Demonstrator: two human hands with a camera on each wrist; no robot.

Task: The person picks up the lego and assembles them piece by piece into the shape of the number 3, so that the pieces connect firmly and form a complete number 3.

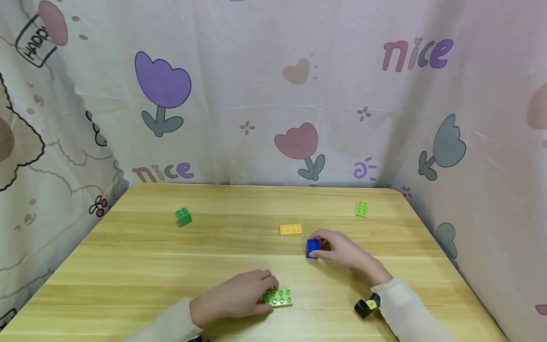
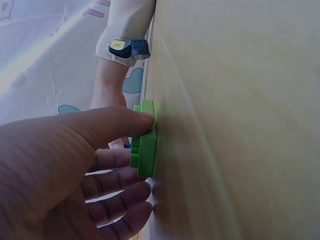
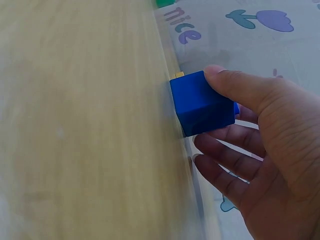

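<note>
A light green flat brick (image 1: 278,298) with studs on top lies near the front middle of the table; my left hand (image 1: 237,295) pinches its left end between thumb and fingers. The left wrist view shows the thumb on one side of this green brick (image 2: 147,142). Farther back and to the right, my right hand (image 1: 344,249) grips a blue block (image 1: 312,248) from its right side. In the right wrist view, the thumb rests at the top edge of the blue block (image 3: 202,104), with fingers beneath it.
A yellow flat brick (image 1: 290,230) lies just behind the blue block. One dark green block (image 1: 183,216) sits at the back left, and another light green brick (image 1: 361,209) at the back right. Patterned cloth (image 1: 239,95) hangs behind the wooden table (image 1: 141,266).
</note>
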